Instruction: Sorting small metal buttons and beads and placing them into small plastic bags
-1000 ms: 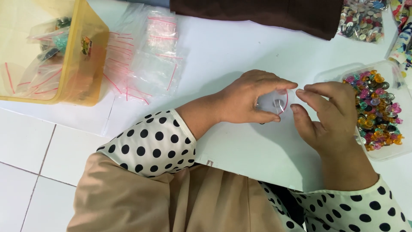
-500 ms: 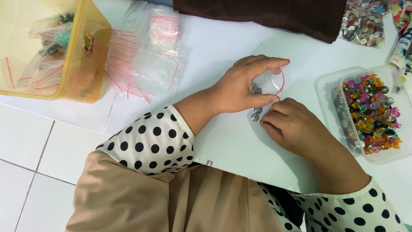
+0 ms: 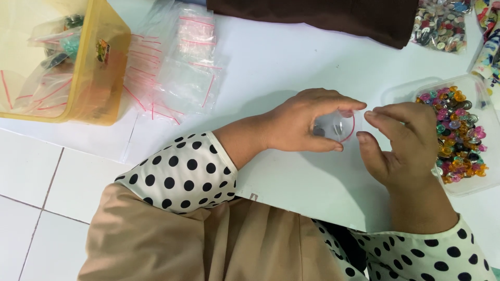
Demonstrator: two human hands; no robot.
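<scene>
Head view: left hand (image 3: 299,125) grips small bag (image 3: 337,126), right hand (image 3: 403,143) beside it

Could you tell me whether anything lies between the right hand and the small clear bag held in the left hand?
Nothing visible: the right hand sits just beside the small clear red-edged plastic bag pinched in the left hand.

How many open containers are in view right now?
2. A yellow tub sits top left, holding zip bags. A clear tray of colourful beads lies at the right edge, beside the right hand. More may lie outside the frame.
</scene>
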